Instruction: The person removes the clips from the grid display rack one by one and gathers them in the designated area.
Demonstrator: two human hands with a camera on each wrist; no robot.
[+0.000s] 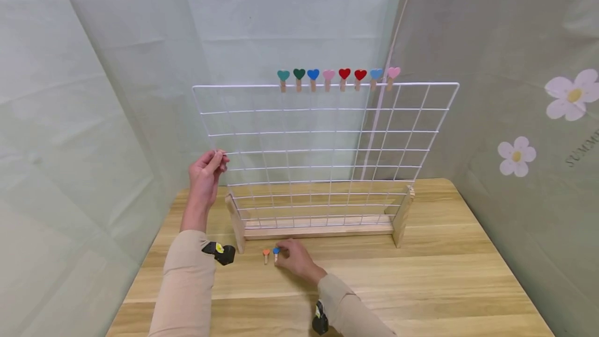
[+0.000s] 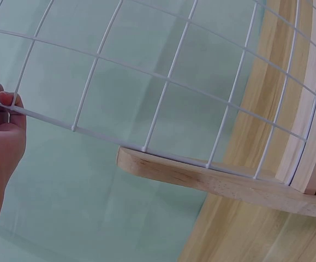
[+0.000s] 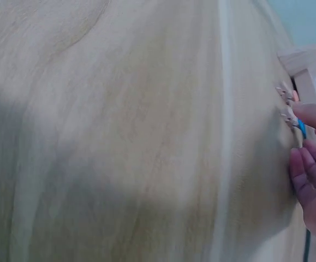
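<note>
Blue clip (image 1: 276, 250) under right hand (image 1: 296, 260), near grid's (image 1: 327, 150) base edge.

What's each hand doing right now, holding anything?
Left hand: pinches the left edge wire of the white wire grid.
Right hand: on the table, fingers closing on the blue heart clip; grip not clearly seen.

The big white grid rack (image 1: 327, 150) is thin metal wire with a smooth painted coat. Its pale wooden base (image 1: 318, 230) looks smooth and matt. The light wooden table (image 1: 444, 285) shows grain and a soft shine. The small heart clips (image 1: 337, 79) have wooden bodies.
</note>
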